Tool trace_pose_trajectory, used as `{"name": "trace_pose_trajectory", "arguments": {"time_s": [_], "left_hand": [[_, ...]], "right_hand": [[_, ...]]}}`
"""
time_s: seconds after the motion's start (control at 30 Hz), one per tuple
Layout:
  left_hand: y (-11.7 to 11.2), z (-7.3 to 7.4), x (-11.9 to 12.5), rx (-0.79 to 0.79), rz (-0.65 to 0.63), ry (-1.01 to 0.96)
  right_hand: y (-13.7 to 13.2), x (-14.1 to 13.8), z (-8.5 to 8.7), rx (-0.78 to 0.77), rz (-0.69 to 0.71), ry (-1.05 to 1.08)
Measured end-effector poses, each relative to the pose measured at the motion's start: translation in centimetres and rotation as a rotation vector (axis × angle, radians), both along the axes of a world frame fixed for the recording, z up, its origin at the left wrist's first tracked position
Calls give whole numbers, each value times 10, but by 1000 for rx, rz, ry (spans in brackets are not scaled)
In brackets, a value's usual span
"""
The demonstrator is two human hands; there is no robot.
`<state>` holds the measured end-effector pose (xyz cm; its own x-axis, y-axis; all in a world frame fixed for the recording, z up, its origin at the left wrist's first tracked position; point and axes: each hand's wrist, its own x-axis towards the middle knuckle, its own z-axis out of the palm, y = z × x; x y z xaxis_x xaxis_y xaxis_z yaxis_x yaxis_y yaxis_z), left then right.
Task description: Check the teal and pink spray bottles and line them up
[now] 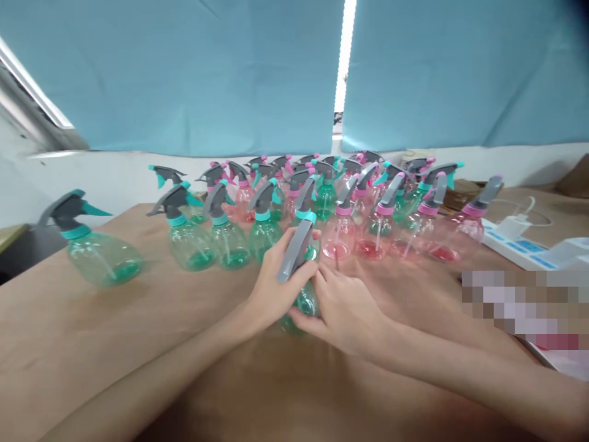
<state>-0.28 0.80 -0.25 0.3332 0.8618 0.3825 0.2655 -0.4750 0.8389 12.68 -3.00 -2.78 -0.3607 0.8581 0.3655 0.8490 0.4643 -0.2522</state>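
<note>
A green spray bottle point(304, 301) with a grey trigger head stands on the brown paper-covered table point(92, 331) in front of me. My left hand point(276, 282) is wrapped round its grey trigger head and neck. My right hand point(343, 307) is closed round the bottle's clear green body from the right. Just behind it stand several rows of green spray bottles point(230, 242) and pink spray bottles point(340, 236), all upright with grey trigger heads.
One green spray bottle point(99, 255) stands apart at the far left. A white power strip point(519, 242) with a cable lies at the right. A blue curtain point(184, 73) hangs behind the table. A blurred patch covers something at the right edge.
</note>
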Motion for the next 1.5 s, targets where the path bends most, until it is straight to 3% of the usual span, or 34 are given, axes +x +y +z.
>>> {"name": "trace_pose_trajectory", "arguments": {"time_s": [0.13, 0.3, 0.37, 0.57, 0.73, 1.13, 1.5], "left_hand": [[5, 0, 11, -29, 18, -41], [10, 4, 8, -50, -10, -43], [11, 6, 5, -55, -3, -26], [13, 9, -3, -80, 33, -28], [14, 9, -6, -108, 27, -7], [15, 5, -8, -91, 23, 5], [12, 10, -6, -147, 48, 14]], "right_hand": [[9, 18, -8, -37, 58, 91], [31, 42, -26, -184, 337, 260], [39, 50, -36, -209, 384, 351], [49, 54, -59, -209, 291, 394], [47, 51, -69, -122, 246, 281], [46, 47, -78, -25, 257, 134], [47, 47, -78, -54, 265, 116]]}}
